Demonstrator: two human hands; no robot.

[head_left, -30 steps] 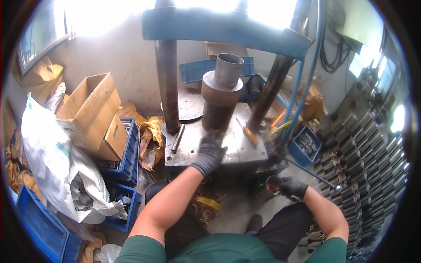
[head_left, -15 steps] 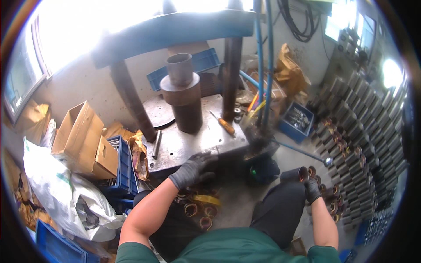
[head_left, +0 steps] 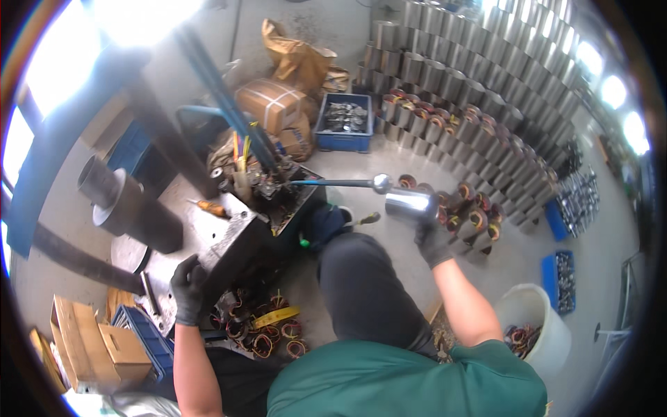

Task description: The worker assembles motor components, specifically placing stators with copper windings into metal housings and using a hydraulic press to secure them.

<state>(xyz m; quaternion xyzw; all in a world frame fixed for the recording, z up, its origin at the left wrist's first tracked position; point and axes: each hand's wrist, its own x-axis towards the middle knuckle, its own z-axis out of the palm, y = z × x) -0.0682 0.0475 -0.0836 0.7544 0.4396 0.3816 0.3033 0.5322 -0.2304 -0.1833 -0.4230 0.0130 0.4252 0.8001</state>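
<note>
My right hand (head_left: 432,242), in a dark grey glove, is closed round the near end of a shiny steel cylinder (head_left: 408,203). The cylinder lies nearly level in the air beyond my right knee, close to the ball end of a blue-handled lever (head_left: 381,183). My gloved left hand (head_left: 187,288) rests at the front edge of the press's metal plate (head_left: 170,229), its fingers extended and nothing seen in them. Near it on the plate lies a short metal rod (head_left: 150,293). Farther back are an orange-handled screwdriver (head_left: 210,208) and a thick stepped metal column (head_left: 139,208).
Rows of stacked steel cylinders (head_left: 479,90) rise at the far right, with copper-wound parts (head_left: 476,219) before them. More wound coils (head_left: 262,344) lie below the plate. A blue bin (head_left: 345,142) of metal pieces and a white bucket (head_left: 561,340) stand on the floor.
My view has swung to the right, so the press now sits at the left. The cylinder in my right hand has moved away from my knee. My left hand stays by the plate's edge.
</note>
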